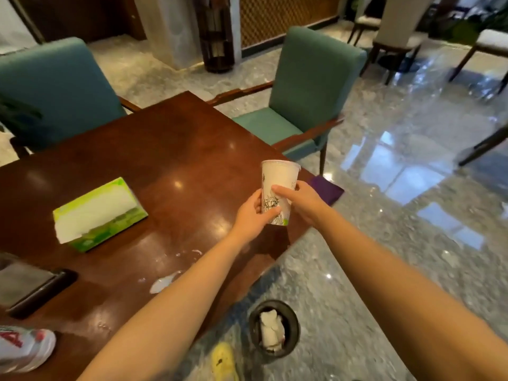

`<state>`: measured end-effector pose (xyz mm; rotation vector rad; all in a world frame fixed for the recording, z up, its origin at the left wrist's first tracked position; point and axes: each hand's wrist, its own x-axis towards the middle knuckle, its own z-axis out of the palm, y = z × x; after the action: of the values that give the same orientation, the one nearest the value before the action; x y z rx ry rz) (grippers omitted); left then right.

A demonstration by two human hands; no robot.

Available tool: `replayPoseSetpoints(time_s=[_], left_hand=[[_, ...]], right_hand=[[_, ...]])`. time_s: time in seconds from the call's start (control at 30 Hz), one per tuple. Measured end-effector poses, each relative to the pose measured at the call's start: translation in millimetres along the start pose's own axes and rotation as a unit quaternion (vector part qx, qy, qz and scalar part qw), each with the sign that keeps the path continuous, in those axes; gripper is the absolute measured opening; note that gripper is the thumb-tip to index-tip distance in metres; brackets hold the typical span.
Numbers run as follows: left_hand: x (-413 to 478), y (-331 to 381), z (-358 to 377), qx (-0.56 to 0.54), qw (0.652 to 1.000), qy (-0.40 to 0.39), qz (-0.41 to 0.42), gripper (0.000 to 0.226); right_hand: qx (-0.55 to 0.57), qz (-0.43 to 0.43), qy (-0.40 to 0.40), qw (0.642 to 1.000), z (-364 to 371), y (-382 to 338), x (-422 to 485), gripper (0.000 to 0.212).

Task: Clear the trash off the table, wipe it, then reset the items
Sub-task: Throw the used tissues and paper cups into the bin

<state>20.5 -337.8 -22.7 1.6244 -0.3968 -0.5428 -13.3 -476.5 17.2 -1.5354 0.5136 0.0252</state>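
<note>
A white paper cup [279, 182] with a line drawing and a green base stands upright near the right edge of the dark wooden table [165, 149]. My left hand [251, 218] wraps its lower part from the left. My right hand [298, 199] presses against it from the right, thumb across the front. A white spill [162, 283] with scattered drops lies on the table near my left forearm. On the floor below the table edge stands a small black bin [275, 329] with crumpled white paper inside.
A green tissue box [100, 214] lies at the table's left. A dark phone [41, 292] and a crushed plastic bottle [24, 349] sit near the front left. A purple cloth [327, 188] hangs at the right edge. Two teal chairs [310, 92] stand behind.
</note>
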Motion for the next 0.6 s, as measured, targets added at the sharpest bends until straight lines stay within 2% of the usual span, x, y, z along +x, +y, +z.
replayPoseSetpoints(time_s=[0.17, 0.27, 0.33, 0.43, 0.5, 0.6], left_hand=[[-7, -35, 57, 0.02, 0.996, -0.068, -0.054, 0.053], [-16, -58, 71, 0.173, 0.976, -0.115, -0.059, 0.056], [-21, -75, 72, 0.315, 0.937, -0.14, -0.059, 0.068], [-22, -98, 62, 0.515, 0.84, -0.167, -0.02, 0.069], [-23, -113, 55, 0.597, 0.787, -0.158, 0.014, 0.069], [-27, -132, 54, 0.655, 0.742, -0.123, 0.07, 0.071]], right_hand=[[0.01, 0.048, 0.052, 0.997, -47, 51, -22, 0.044], [0.024, 0.07, 0.067, 0.995, -60, 85, -35, 0.043], [0.042, 0.081, 0.086, 0.992, -65, 107, -42, 0.041], [0.066, 0.094, 0.113, 0.987, -69, 141, -50, 0.033], [0.077, 0.108, 0.151, 0.979, -67, 169, -55, 0.036], [0.055, 0.14, 0.222, 0.963, -61, 220, -59, 0.055]])
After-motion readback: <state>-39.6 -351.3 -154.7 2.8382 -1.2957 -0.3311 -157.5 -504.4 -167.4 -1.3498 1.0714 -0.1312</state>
